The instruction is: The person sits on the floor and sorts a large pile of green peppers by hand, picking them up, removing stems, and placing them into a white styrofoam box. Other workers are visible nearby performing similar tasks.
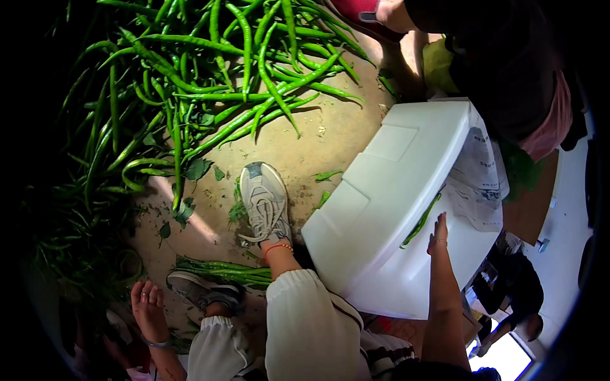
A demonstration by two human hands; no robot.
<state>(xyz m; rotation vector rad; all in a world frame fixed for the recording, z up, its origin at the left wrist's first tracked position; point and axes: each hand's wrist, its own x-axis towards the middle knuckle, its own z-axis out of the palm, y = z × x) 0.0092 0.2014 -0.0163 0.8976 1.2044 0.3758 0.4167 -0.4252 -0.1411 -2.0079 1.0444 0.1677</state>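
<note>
My right hand point(439, 234) reaches over the open white foam box point(381, 181), its fingers extended beside a long green chili pepper point(421, 222) near the box's rim; whether it touches the pepper is not plain. Printed sheeting point(479, 176) hangs inside the box at its far end. At the lower left my left hand point(147, 301) is raised above the floor with its fingers curled, and no object shows in it. A large heap of long green chili peppers point(248, 62) covers the floor at the upper left. A bunch of long peppers point(228, 271) lies by my shoes.
My sneaker point(263, 200) stands on the concrete floor between heap and box, among loose leaves point(198, 169). Another person's dark clothing point(495, 57) and a red shoe point(357, 14) are beyond the box. A further person point(519, 285) bends over at the lower right.
</note>
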